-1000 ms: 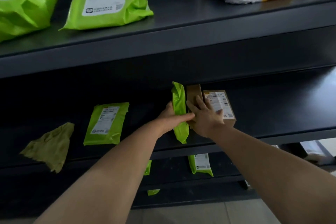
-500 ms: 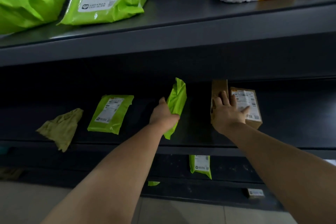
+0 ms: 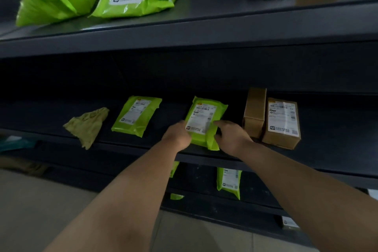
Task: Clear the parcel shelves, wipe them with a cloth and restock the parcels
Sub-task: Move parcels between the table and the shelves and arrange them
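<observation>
The left hand's (image 3: pixel 178 135) fingers meet the lower left edge of the mailer (image 3: pixel 205 120), but the back of the hand hides them, so whether they grip it cannot be told. The right hand (image 3: pixel 231 136) lays a straight forefinger on the mailer's top near its right edge, with the fingers uncurled.

Half a second ago the left hand alone held this mailer up on its edge, and the right hand pressed flat on the boxes. Now the mailer lies flat and label-up on the middle shelf (image 3: pixel 327 149) between both hands, and the right hand has left the boxes.

The mailer is glossy lime-green plastic, a soft wrinkled rectangle with a white printed label. A second mailer (image 3: pixel 136 116) of the same kind lies to its left. Further left lies a crumpled olive cloth (image 3: pixel 88 124), one corner hanging over the shelf lip. To the right stand two brown cardboard boxes, touching: a narrow box (image 3: pixel 254 112) and a labelled box (image 3: pixel 282 122). The shelf is dark, smooth metal.
</observation>
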